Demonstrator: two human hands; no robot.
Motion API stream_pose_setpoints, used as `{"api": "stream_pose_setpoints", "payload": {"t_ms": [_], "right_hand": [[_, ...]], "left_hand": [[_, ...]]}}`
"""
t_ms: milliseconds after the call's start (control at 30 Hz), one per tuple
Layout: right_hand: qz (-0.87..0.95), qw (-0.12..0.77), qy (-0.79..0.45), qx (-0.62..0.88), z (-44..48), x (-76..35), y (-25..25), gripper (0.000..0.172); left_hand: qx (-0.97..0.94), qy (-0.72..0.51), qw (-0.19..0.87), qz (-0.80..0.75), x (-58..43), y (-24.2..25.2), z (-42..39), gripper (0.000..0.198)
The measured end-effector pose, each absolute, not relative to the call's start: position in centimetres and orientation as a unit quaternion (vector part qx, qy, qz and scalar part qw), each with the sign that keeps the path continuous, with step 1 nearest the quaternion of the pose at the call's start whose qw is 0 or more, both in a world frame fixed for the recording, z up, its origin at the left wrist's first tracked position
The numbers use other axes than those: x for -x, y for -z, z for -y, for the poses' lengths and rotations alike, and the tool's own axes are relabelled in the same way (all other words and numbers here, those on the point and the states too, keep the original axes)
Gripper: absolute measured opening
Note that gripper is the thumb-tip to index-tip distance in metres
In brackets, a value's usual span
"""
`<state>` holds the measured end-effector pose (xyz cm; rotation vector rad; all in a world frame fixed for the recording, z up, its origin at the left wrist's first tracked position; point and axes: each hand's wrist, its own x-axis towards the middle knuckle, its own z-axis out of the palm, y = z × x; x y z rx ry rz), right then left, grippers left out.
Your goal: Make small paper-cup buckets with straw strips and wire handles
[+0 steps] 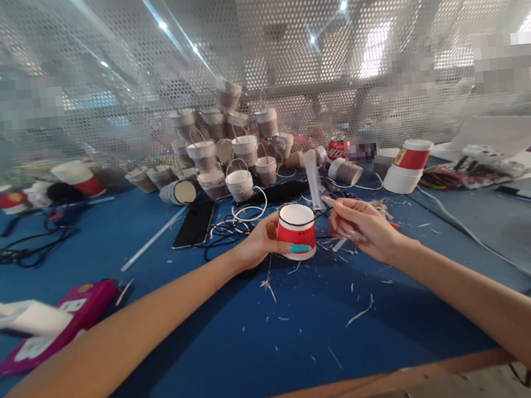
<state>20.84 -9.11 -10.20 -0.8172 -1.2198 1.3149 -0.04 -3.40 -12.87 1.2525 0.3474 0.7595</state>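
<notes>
A white paper cup with a red band stands upright in my left hand, its fingers and thumb wrapped around the side. A thin black cord runs around the cup just under its rim and stretches to the right. My right hand pinches the cord's free end between thumb and fingertips, a short way from the cup. Behind the cup lie a loose tangle of black cord and a looped white cable. A bundle of clear plastic strips rises between the hands.
Small grey-white buckets with handles are piled against the perforated metal screen. A phone and a translucent stick lie left; a magenta packet is nearer. Stacked cups stand right. Scraps litter the blue table.
</notes>
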Motion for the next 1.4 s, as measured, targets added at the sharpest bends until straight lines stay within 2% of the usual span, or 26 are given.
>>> {"api": "stream_pose_setpoints", "payload": {"t_ms": [533, 1400], "right_hand": [[0.522, 0.538, -0.553, 0.363, 9.28, -20.60, 10.12, 0.039], [0.537, 0.498, -0.564, 0.383, 9.37, -20.28, 10.12, 0.042]], "left_hand": [[-0.588, -0.325, 0.724, -0.159, 0.12, 13.00, 3.38, 0.061], [-0.616, -0.304, 0.709, -0.158, 0.16, 12.79, 3.56, 0.067]]}}
